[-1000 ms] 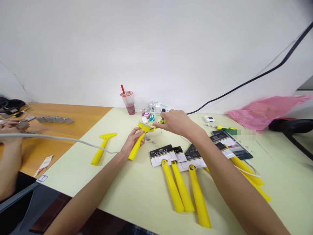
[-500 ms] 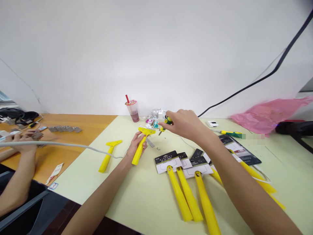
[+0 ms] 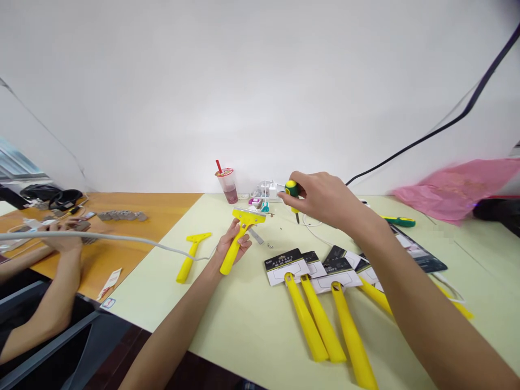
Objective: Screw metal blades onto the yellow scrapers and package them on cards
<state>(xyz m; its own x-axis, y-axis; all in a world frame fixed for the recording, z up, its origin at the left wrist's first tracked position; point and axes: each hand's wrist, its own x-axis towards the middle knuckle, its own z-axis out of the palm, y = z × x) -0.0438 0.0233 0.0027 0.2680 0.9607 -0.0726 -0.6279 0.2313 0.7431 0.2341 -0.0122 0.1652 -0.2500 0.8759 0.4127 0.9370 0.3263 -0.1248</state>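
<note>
Pale surface [image 3: 239, 325], sticker [image 3: 108, 303] at its near left corner. A yellow scraper [image 3: 190, 262] lies toward the left. Mid-surface: a flat metal strip [image 3: 255, 236], tiny bits [image 3: 270, 246] just beside. Packaging cards [image 3: 286, 267] with yellow handles [image 3: 306, 319] fan out rightward. Green-handled screwdriver [image 3: 402, 221] lies farther right, partly hidden. Toward the back stand a lidded cup [image 3: 229, 192] and, rightmost, a crumpled pink bag [image 3: 447, 189].

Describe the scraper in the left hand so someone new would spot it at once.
On the pale table, find the drink cup by the wall. Nearer the camera, the left hand has a yellow scraper in its grip, wide head uppermost. Unlike the other scraper lying to its left, and the yellow handles with cards to its right, this one is held.
</note>
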